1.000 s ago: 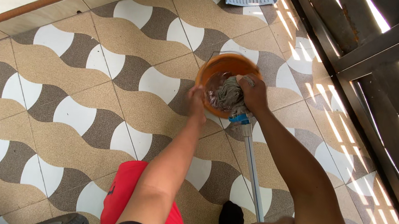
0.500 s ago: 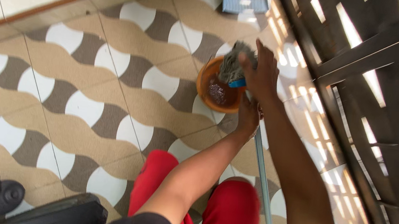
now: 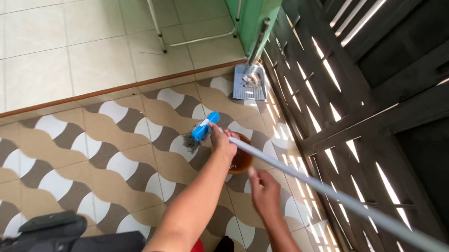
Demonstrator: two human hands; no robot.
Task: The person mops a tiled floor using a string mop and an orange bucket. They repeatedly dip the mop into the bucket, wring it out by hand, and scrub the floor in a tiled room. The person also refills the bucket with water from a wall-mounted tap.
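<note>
The mop [image 3: 340,198] slants over the patterned floor [image 3: 64,147], its blue head [image 3: 202,127] with grey strands hanging just left of the orange bucket [image 3: 241,161]. The left hand [image 3: 222,141] has its grip wrapped around the pole near the head. The right hand [image 3: 263,189] hovers below the pole, fingers loosely spread. A grey dustpan [image 3: 250,82] leans by the dark slatted gate [image 3: 351,101].
</note>
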